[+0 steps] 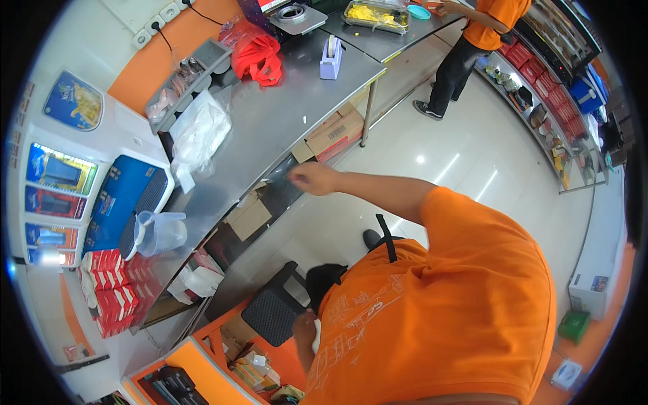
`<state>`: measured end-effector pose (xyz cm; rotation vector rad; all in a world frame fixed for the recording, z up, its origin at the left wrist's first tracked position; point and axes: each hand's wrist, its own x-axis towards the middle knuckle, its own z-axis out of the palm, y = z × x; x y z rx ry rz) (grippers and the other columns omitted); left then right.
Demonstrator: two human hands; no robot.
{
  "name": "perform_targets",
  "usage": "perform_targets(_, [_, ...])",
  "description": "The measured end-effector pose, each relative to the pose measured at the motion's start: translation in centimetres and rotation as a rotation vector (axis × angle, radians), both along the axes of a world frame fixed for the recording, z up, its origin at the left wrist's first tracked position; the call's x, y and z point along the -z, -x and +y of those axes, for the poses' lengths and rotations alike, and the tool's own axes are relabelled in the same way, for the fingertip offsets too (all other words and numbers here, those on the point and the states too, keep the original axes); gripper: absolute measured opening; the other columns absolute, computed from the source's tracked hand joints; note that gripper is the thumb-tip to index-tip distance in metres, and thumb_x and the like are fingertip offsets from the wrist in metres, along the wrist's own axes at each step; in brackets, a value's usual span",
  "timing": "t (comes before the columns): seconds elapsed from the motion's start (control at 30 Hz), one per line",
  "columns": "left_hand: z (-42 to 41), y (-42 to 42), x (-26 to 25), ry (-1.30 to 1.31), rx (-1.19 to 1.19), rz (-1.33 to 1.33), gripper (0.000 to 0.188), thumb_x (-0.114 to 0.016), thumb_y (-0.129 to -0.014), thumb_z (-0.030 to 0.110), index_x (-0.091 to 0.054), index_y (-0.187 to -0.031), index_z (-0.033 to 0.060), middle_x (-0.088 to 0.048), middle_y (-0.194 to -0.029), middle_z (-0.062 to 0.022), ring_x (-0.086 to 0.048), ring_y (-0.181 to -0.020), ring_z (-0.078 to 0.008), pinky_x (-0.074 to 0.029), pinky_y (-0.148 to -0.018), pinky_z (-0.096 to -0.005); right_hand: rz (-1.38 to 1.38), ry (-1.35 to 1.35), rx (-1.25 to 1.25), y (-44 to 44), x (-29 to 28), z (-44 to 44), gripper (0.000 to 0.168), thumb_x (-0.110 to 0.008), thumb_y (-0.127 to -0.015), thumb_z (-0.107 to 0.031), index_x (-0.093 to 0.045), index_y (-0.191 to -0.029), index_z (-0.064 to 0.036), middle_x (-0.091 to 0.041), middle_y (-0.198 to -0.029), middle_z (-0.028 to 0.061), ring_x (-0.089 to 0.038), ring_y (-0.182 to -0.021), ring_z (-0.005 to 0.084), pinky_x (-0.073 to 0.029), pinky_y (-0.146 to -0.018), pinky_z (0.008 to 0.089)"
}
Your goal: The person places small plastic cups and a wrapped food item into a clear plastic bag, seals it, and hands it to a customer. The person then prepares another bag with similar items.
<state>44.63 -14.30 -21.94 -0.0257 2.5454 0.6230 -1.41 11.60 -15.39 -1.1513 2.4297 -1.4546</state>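
Observation:
My right hand (315,178) is stretched out past the front edge of the steel counter (273,116), its fingers curled and slightly blurred, with nothing visible in them. Low by my orange shirt is my left hand (304,326), partly cut off by the shirt; a white thing (317,336) lies against it, and whether the hand grips it is unclear. Crumpled clear plastic bags (200,134) lie on the counter near a clear plastic jug (164,234). Farther along stand a lilac tape dispenser (331,63) and a red bag (253,50).
Cardboard boxes (336,134) sit on the shelf under the counter. A black stool (276,309) stands close to my legs. Red and white packs (109,293) are stacked at the left. A co-worker (455,61) in orange stands by the far counter, near a display case (557,35).

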Motion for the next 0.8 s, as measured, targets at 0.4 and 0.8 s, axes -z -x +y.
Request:
perform_targets(0.4, [-9.3,48.4,-14.7,-0.153,-0.532,1.172,0.030,-0.069,-0.081,0.001,-0.070,-0.111,0.0022,-0.058,-0.134,-0.0203,-0.057,-0.120,-0.0392,-0.044,-0.103,-0.0436,0.129,-0.709,-0.075,25.1,-3.4,-28.9,0.054,-0.069,-0.078,-0.009,-0.059,-0.130,-0.002,-0.066,-0.123,0.0204,-0.062,-0.119,0.0359,-0.048,-0.102,0.0448])
perform_targets(0.8, [-18.3,64.4,-14.0,0.087,-0.596,1.093,0.064,-0.055,-0.083,-0.002,-0.047,-0.147,0.0018,-0.041,-0.156,-0.0189,-0.052,-0.119,-0.0400,-0.043,-0.100,-0.0432,0.061,-0.719,0.117,26.8,-6.2,-33.1,0.054,-0.066,-0.087,-0.007,-0.047,-0.138,-0.004,-0.053,-0.137,0.0172,-0.057,-0.120,0.0369,-0.050,-0.097,0.0482])
